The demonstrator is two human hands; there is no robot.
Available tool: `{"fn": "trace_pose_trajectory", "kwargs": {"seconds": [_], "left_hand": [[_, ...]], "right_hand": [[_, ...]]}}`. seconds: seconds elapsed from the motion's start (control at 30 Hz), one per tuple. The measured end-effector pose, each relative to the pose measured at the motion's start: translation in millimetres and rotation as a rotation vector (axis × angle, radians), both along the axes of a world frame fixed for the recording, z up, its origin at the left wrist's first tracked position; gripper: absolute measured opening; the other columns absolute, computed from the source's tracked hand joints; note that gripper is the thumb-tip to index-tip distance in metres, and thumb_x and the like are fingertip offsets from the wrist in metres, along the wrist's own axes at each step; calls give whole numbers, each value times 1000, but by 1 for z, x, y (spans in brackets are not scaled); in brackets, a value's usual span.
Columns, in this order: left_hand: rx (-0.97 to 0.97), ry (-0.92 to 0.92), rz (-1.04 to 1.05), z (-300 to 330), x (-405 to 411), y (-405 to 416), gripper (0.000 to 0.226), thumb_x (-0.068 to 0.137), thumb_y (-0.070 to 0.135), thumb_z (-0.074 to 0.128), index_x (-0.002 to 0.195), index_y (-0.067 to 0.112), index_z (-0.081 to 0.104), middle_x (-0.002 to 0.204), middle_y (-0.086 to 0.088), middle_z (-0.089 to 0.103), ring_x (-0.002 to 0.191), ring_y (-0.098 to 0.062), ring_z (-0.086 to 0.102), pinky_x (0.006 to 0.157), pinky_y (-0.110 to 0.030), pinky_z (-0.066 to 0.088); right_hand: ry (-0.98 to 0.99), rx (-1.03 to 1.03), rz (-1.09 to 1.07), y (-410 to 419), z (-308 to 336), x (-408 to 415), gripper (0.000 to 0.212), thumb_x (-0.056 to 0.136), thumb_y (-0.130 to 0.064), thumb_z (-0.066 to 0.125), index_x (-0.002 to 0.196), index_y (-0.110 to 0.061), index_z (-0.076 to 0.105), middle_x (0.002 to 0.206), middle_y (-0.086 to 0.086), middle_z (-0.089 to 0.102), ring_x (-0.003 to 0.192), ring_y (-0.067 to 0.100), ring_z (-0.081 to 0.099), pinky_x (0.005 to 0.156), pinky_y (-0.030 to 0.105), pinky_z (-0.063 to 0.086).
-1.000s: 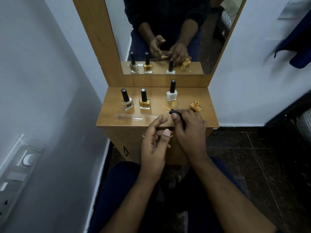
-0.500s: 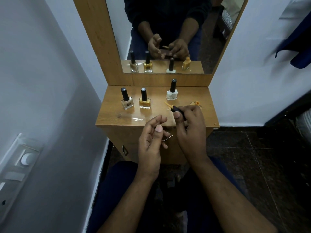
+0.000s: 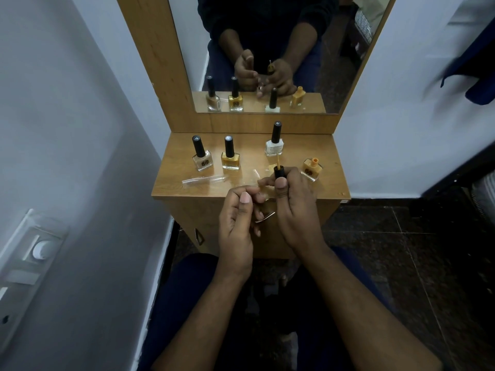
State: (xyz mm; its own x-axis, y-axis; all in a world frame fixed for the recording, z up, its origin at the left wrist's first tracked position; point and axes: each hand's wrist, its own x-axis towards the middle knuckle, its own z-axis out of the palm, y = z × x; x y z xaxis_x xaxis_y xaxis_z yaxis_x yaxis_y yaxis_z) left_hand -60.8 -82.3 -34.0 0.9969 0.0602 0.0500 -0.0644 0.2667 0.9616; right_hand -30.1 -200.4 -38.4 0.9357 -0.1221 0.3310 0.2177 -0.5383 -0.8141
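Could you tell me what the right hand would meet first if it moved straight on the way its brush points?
Probably the white polish bottle, just beyond the brush that the right hand holds, though depth is unclear.

Glossy glass bottles [image 3: 230, 159] with matt black caps [image 3: 276, 132] stand on smooth wood-grain shelf [image 3: 329, 167].

Desk [image 3: 328, 152] light brown woodgrain. Beige bottle [image 3: 202, 164], golden-yellow bottle [image 3: 230, 159], white bottle [image 3: 273, 147], all with black caps. Open bottle [image 3: 310, 170] orange-yellow. Brush cap [image 3: 278, 172] black, brush stem [image 3: 278, 160] orange. Thin strip [image 3: 265, 217] pale, shiny. Walls [image 3: 80, 129] grey-white, floor [image 3: 401, 250] dark speckled tiles.
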Motion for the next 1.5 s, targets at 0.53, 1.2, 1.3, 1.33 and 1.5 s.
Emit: {"fn": "trace_pose_trajectory", "kwargs": {"seconds": [0.53,1.2,1.3,1.33,1.5], "left_hand": [[-10,-13,61,3,-4,4,51,98,55,44,109,11,65,109,-10,70,72,-16,56,50,-30,36],[-119,75,261,0,-4,22,46,100,55,42,108,14,63,114,-8,73,68,-15,55,49,-26,35],[-132,124,237,-2,-6,28,51,100,55,40,114,13,66,122,-6,73,71,-16,58,49,-26,36],[-132,138,216,-2,-7,30,54,100,56,39,119,13,66,125,-4,72,74,-17,60,48,-26,37],[-16,167,163,-5,-12,33,50,107,55,37,133,24,66,130,2,69,85,-19,66,46,-27,42]], "right_hand": [[-18,-47,45,3,4,-3,30,111,-37,27,119,-28,55,120,-19,64,115,4,52,102,37,29],[-38,-74,-43,5,7,-7,33,111,-38,28,120,-24,57,122,-16,64,116,6,50,101,35,25],[-26,-79,-31,8,6,-12,32,111,-40,27,117,-27,56,118,-12,65,112,6,51,101,38,28],[-26,-86,-26,9,7,-15,34,110,-41,27,117,-27,57,117,-12,64,110,6,51,100,38,28],[-11,-101,-17,9,7,-24,36,110,-42,28,117,-25,59,116,-16,62,108,0,47,99,35,25]]}}
